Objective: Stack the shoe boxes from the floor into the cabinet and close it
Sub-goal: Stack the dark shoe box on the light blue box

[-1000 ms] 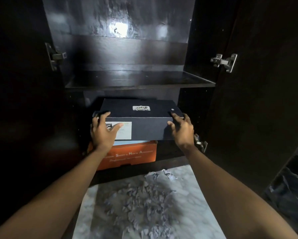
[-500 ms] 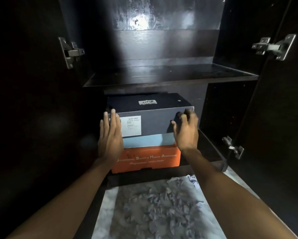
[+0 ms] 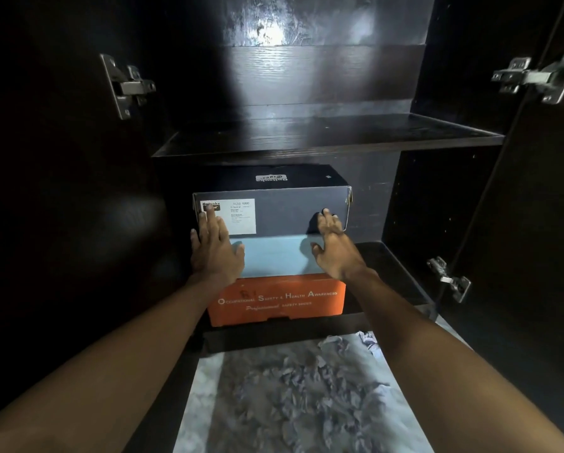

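A dark navy shoe box (image 3: 283,210) with a white label and a pale blue base sits on top of an orange shoe box (image 3: 277,300) on the lowest level of the dark cabinet (image 3: 401,135). My left hand (image 3: 215,246) lies flat against the left part of the navy box's front face, fingers spread and pointing up. At the right part of that face, my right hand (image 3: 334,248) presses with open fingers. Neither hand grips anything. Both cabinet doors stand open.
An empty dark shelf (image 3: 306,138) spans the cabinet above the boxes. Metal hinges stick out at the left (image 3: 125,86), upper right (image 3: 535,78) and lower right (image 3: 450,279). A pale marbled floor (image 3: 300,397) lies in front of the cabinet.
The navy box has slid further back onto the orange box. My hands went from gripping its front corners to lying flat against its front face.
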